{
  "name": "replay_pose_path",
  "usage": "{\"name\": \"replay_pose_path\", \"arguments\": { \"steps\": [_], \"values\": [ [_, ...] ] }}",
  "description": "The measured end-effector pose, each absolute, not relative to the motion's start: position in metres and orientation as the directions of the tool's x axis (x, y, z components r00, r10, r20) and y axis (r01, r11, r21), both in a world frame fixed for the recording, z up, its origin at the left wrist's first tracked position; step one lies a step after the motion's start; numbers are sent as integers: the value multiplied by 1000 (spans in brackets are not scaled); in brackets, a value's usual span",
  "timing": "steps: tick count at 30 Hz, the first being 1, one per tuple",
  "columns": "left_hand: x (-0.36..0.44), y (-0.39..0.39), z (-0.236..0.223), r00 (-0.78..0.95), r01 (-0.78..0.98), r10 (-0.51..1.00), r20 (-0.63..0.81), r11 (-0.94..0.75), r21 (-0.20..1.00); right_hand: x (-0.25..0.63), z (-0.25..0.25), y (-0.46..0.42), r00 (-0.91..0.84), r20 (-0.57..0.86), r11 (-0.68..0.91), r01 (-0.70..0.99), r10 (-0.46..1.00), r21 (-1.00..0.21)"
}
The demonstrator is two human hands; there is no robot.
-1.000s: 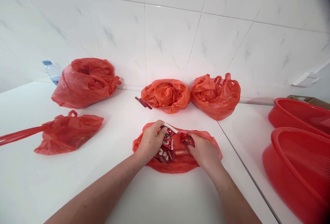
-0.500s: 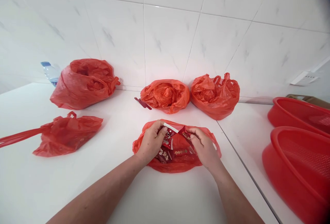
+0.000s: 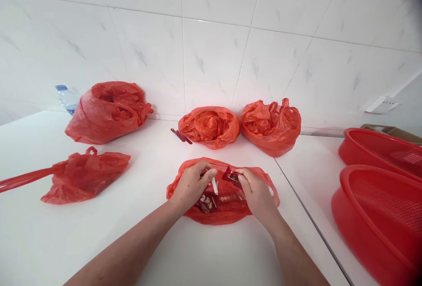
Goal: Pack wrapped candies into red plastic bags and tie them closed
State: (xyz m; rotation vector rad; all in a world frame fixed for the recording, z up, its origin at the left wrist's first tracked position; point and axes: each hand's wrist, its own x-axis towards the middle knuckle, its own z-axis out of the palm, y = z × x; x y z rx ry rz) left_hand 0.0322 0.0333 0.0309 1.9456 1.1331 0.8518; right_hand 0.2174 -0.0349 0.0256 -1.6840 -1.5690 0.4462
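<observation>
Over an opened red plastic bag (image 3: pixel 224 219) on the white table, my left hand (image 3: pixel 191 184) is closed on a red packet with a white edge (image 3: pixel 214 185), partly hidden by the fingers. My right hand (image 3: pixel 259 193) pinches a small dark red wrapped snack (image 3: pixel 231 177) between thumb and fingers. The two held things are apart. Inside the bag lie dark red wrapped packets (image 3: pixel 206 204) with pale lettering, below my left hand.
Stuffed red bags stand along the tiled wall at left (image 3: pixel 107 112), middle (image 3: pixel 209 128) and right (image 3: pixel 272 128). A flatter red bag (image 3: pixel 87 176), a plastic bottle (image 3: pixel 67 99), a dark red folding tool (image 3: pixel 181 136) and red baskets (image 3: pixel 356 207) are also here.
My hands have drawn slightly apart. The packet in my left hand has turned so its white edge points down, and the wrapped snack in my right hand has come away from it.
</observation>
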Motion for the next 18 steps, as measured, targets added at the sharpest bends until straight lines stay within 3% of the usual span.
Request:
{"name": "replay_pose_path", "arguments": {
  "steps": [7, 12, 18],
  "values": [
    [33, 29, 35, 571, 293, 783, 245, -473, 831, 200, 24, -36, 17, 319, 218, 695, 948, -685],
    [32, 29, 30, 484, 325, 837, 255, -442, 836, 203, 25, -36, 130, 309, 143, 679, 942, -720],
    [31, 32, 27, 474, 320, 858, 196, -376, 869, 205, 26, -36, 122, 325, 146, 713, 938, -686]
  ]
}}
